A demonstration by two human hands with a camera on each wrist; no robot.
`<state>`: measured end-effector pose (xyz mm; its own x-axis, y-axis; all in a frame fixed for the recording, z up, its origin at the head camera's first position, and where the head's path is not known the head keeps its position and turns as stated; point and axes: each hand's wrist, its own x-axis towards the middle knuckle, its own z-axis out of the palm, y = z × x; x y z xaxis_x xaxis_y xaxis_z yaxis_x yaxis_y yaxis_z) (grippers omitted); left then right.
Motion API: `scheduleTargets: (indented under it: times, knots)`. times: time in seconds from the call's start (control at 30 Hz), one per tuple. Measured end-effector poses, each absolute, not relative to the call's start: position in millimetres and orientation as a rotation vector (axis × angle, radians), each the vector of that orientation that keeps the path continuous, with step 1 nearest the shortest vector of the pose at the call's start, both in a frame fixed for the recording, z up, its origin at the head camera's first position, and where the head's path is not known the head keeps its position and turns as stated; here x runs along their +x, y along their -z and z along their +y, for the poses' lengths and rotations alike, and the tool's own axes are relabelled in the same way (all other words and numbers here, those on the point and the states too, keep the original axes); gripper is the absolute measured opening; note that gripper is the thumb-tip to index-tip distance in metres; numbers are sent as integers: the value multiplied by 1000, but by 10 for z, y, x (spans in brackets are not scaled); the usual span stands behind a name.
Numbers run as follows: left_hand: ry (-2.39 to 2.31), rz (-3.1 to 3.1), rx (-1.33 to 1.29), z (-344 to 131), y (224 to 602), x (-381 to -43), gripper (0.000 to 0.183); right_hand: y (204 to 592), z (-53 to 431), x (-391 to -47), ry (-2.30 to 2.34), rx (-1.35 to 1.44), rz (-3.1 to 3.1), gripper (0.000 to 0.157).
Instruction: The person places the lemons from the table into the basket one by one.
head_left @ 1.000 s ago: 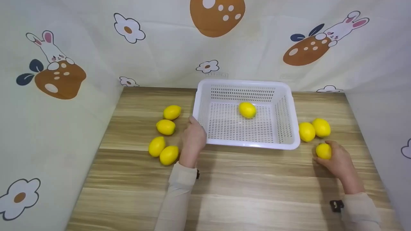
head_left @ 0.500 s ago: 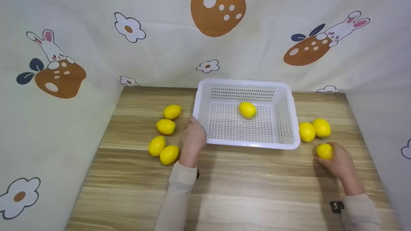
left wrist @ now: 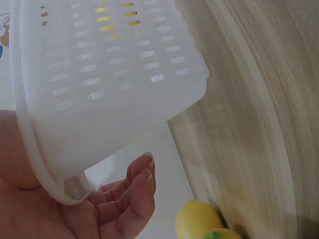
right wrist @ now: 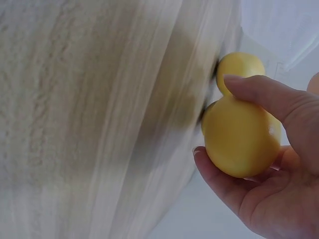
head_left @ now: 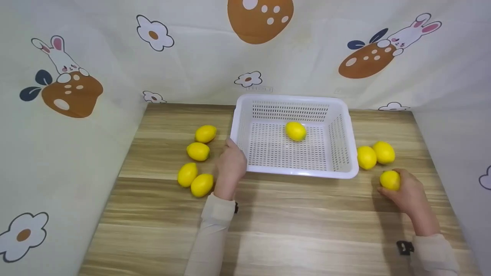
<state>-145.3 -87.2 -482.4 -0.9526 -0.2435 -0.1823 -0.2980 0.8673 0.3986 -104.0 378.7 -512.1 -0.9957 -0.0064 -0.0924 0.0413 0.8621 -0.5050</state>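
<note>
A white perforated plastic basket (head_left: pixel 239 115) stands against the back wall, with one yellow lemon (head_left: pixel 295 131) on its floor. My left hand (head_left: pixel 232 163) grips the basket's rim at the near left corner; in the left wrist view its fingers (left wrist: pixel 130 201) curl below the rim. At the right, my right hand (head_left: pixel 410 193) holds a lemon (head_left: pixel 389 180) between thumb and fingers. The right wrist view shows that held lemon (right wrist: pixel 241 137) slightly off the table, the thumb across its top. Two more lemons (head_left: pixel 366 157) lie together just beyond it, beside the basket's right wall.
Several lemons (head_left: pixel 198 151) lie on the wooden table (head_left: pixel 291 226) left of the basket, near my left hand. Patterned cloth walls (head_left: pixel 191 57) enclose the table at the back and both sides.
My right hand has shifted slightly to the right with the lemon in its grip. The left hand, basket and other lemons stay where they were.
</note>
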Motion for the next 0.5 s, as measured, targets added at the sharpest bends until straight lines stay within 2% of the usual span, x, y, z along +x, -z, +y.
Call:
scheduleTargets:
  times: [0.5]
  knots:
    - [-618,2927,-415,-879,4837,-1456,52,4838,3660,-1023,799,3,2943,77]
